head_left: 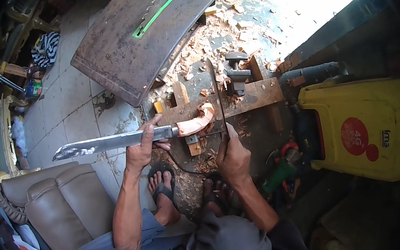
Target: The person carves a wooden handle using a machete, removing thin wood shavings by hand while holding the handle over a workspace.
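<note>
A machete with a broad steel blade (103, 144) and a curved, pale reddish wooden handle (195, 123) lies slantwise before me, its tip toward the lower left. My left hand (140, 149) is closed on the blade close to the handle. The handle is over the wooden workbench beam (256, 98); whether it rests there I cannot tell. My right hand (231, 158) grips the near end of a long, thin, dark file-like tool (217, 91). This tool points away from me, just right of the handle, apparently apart from it. My fingers hide its grip.
Beyond the handle stands a dark metal vise (237, 75). A saw table (120, 48) with a green-edged blade slot fills the far left. Wood shavings (191, 65) litter the floor. At right are a yellow plastic chair (385, 120) and a green power tool (280, 175); a brown cushioned seat (62, 203) is near left.
</note>
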### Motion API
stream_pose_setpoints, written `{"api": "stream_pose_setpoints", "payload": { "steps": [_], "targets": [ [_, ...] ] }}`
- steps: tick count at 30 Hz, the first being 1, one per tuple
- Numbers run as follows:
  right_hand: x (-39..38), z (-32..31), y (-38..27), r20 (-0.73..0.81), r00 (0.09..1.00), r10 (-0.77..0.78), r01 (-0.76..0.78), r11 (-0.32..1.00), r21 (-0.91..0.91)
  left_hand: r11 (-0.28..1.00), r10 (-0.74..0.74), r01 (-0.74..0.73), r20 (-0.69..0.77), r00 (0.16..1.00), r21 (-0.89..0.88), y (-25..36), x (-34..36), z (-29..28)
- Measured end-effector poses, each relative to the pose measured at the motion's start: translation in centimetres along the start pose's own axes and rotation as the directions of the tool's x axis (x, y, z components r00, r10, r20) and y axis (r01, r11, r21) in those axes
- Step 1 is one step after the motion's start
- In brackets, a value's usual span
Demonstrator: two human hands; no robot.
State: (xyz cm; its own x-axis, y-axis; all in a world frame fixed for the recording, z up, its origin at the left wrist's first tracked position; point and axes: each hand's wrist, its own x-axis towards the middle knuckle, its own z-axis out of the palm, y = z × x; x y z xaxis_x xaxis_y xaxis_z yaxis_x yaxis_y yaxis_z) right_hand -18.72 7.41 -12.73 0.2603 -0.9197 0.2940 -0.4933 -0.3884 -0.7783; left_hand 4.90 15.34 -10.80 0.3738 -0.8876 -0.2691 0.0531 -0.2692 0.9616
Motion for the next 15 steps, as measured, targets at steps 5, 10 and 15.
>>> {"api": "stream_pose_setpoints", "payload": {
  "steps": [5, 10, 15],
  "targets": [
    [0.2, 0.1, 1.9, 0.332, 0.916, 0.224, -0.142, 0.957, -0.253, 0.999, 0.016, -0.016, -0.003, 1.0, 0.03, 0.4, 0.1, -0.1],
    [-0.5, 0.7, 1.8, 0.115, 0.985, 0.127, -0.111, 0.985, -0.135, 1.0, 0.006, -0.006, 0.019, 1.0, 0.002, -0.1, -0.2, 0.1],
    [0.2, -0.3, 1.5, 0.307, 0.929, 0.206, -0.152, 0.97, -0.192, 1.0, 0.01, -0.01, 0.004, 1.0, 0.013, -0.2, 0.2, -0.5]
  ]
}}
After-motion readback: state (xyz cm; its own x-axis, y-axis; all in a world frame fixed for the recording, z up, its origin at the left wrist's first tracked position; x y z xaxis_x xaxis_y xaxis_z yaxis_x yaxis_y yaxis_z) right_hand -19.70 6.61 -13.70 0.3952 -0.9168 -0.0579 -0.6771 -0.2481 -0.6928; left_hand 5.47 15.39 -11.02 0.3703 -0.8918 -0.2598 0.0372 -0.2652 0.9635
